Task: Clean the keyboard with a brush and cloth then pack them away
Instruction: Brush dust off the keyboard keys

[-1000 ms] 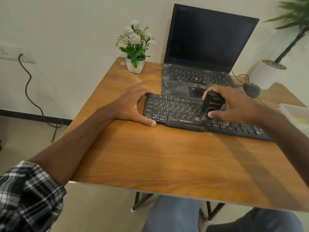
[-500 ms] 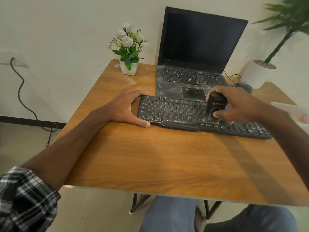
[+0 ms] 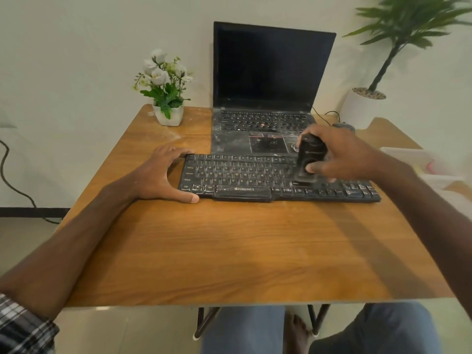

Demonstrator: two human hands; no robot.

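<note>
While the left hand [image 3: 163, 175] clasps the left end of the keyboard [image 3: 242, 172] on the table [image 3: 229, 251], the right hand [image 3: 342, 157] grips the brush [image 3: 307, 162], bristles on right-of-centre keys; short, light strokes along the rows should sweep dust clear of the laptop [image 3: 270, 72] behind.

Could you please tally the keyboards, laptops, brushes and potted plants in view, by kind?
keyboard: 1
laptop: 1
brush: 1, held in the right hand
potted plants: 2, the flower pot on the table and the tall plant at the right
Total: 5
</note>
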